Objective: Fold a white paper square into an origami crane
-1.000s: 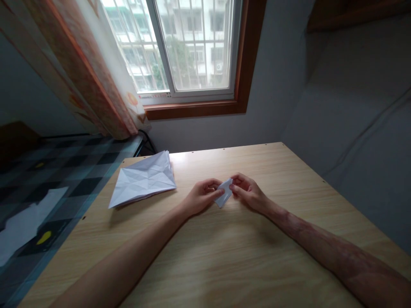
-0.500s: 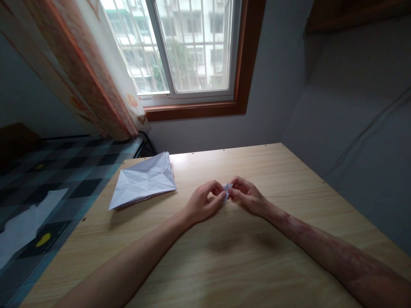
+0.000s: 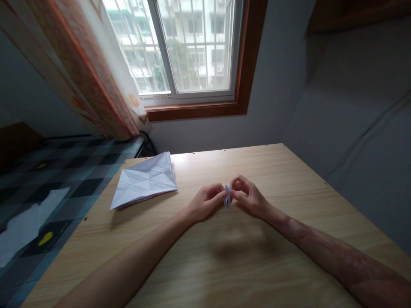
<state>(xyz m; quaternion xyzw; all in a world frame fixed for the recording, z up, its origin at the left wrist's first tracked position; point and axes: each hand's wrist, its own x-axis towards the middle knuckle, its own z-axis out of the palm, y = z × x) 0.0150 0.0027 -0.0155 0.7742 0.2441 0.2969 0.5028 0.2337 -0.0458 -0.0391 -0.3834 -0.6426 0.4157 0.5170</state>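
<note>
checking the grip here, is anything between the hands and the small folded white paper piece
Nothing visible is. The left hand and the right hand both pinch the small folded white paper piece directly with their fingertips above the light wooden table. The large creased white paper sheet lies apart, to the left.

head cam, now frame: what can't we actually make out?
- Small folded paper, head view: too small, pinched between left hand and right hand; shape and folds unreadable.
- Creased sheet: crease pattern too faint.
- Table: near edge cut by frame bottom.
- White sheet on checkered cloth: cut by left edge.
</note>
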